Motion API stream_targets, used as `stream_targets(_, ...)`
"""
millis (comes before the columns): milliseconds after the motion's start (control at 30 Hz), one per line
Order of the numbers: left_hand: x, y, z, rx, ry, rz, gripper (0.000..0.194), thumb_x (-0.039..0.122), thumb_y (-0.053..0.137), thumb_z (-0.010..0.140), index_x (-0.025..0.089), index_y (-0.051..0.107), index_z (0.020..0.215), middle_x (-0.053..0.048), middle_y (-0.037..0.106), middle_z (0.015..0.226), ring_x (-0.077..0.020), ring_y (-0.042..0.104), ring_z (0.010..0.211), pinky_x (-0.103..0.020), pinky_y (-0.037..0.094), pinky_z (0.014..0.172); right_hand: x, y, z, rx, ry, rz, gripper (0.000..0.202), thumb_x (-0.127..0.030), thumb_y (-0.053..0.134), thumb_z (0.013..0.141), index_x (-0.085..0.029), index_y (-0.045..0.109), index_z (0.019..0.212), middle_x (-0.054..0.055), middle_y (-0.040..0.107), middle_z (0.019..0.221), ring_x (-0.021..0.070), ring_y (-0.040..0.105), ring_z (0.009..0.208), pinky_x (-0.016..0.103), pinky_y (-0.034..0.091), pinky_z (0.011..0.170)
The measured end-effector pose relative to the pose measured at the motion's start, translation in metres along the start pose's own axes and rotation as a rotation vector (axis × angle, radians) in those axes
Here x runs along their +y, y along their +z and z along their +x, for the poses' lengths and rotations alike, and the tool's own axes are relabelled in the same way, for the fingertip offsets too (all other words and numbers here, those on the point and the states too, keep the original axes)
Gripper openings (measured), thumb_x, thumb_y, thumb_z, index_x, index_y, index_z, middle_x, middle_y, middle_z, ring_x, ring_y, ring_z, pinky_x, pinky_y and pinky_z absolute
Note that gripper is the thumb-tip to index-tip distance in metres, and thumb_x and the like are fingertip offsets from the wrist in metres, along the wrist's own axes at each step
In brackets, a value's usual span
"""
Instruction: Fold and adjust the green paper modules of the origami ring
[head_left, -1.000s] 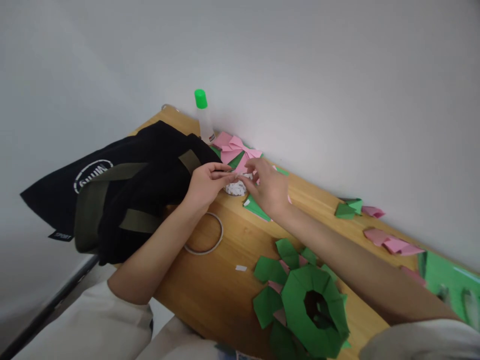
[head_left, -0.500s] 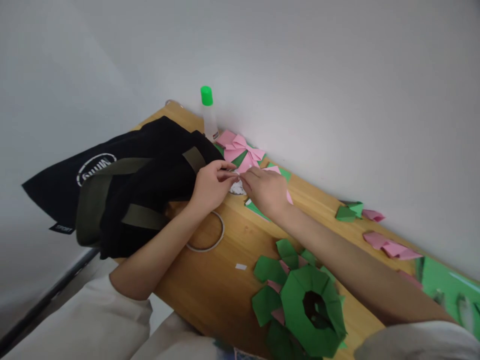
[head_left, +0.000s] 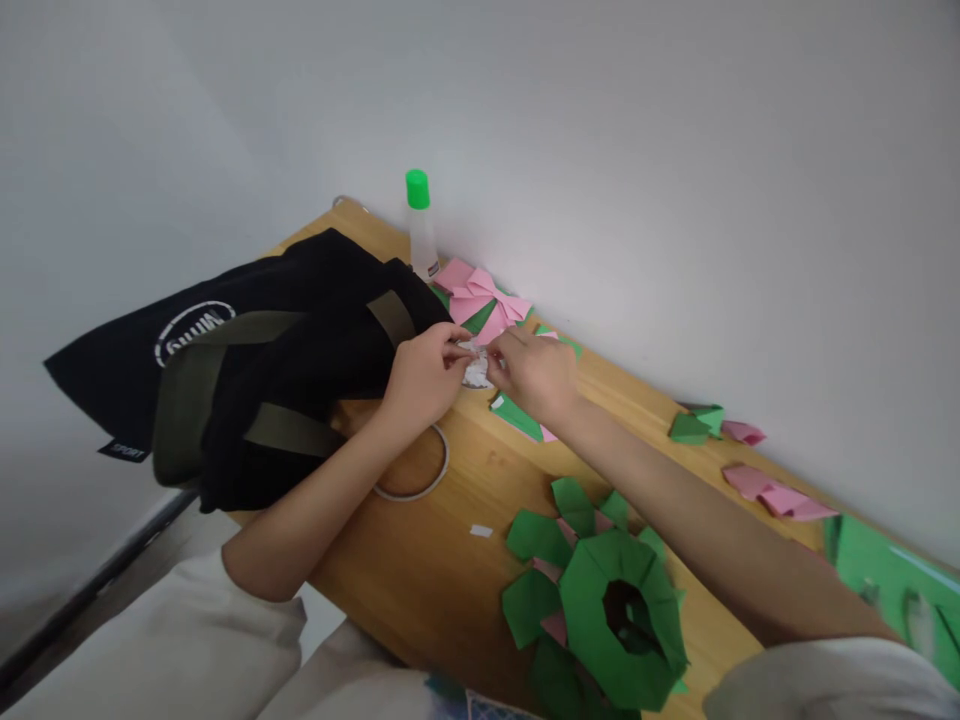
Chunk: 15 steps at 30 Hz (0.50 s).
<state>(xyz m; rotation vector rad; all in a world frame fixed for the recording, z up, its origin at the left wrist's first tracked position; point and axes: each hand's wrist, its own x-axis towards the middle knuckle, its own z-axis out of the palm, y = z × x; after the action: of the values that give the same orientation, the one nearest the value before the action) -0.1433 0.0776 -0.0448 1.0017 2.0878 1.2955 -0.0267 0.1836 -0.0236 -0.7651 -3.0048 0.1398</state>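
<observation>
Both hands are close together over a small heap of white scraps [head_left: 477, 374] on the wooden table. My left hand [head_left: 427, 368] has its thumb and fingers pinched at the heap's left; what they hold is too small to make out. On the right side, my right hand [head_left: 534, 372] is also closed in a pinch, its fingertips partly hidden and their contents unclear. Pink folded paper [head_left: 487, 298] lies just behind the hands. A green folded piece [head_left: 516, 416] is below my right hand.
A black bag [head_left: 315, 290] covers the table's left. Near it are a green-capped glue bottle [head_left: 421, 235] and a roll of tape or ring [head_left: 447, 462]. A green paper flower [head_left: 619, 615] sits in front; more folded pieces [head_left: 780, 492] line the wall side.
The fingertips of my two hands have moved slightly apart, showing more of the white scraps. My right hand has shifted a little to the right, uncovering more of the green piece.
</observation>
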Motion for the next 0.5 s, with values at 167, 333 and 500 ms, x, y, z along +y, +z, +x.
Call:
stream_targets(167,0.005,-0.005,-0.006,0.077,0.092,0.240,0.020,0.017,0.060,0.085,0.018,0.069,0.103,-0.007,0.077,0.095,-0.0235,0.073,0.091,-0.036,0.053,0.089,0.006,0.002,0.002,-0.084,0.041,0.039,0.026,-0.020,0.049,0.095,-0.015,0.074,0.101,0.013,0.075,0.108,0.0240,0.068,0.087,0.033,0.030,0.058)
stream_targets(333,0.007,-0.009,-0.005,0.094,0.174,0.361,0.017,0.018,0.054,0.086,0.018,0.070,0.092,-0.006,0.075,0.093,-0.0204,0.069,0.084,-0.031,0.051,0.082,0.007,0.002,0.006,-0.128,0.049,0.123,0.021,-0.019,0.052,0.093,-0.019,0.074,0.094,0.009,0.076,0.105,0.0221,0.068,0.089,0.030,0.034,0.061)
stream_targets(500,0.008,-0.012,-0.004,0.112,0.209,0.420,0.018,0.019,0.052,0.088,0.017,0.069,0.091,-0.006,0.073,0.089,-0.0192,0.066,0.080,-0.029,0.049,0.078,0.009,0.002,0.013,-0.109,0.080,0.220,0.016,-0.014,0.061,0.085,-0.019,0.072,0.095,0.004,0.077,0.095,0.0175,0.067,0.080,0.026,0.038,0.064)
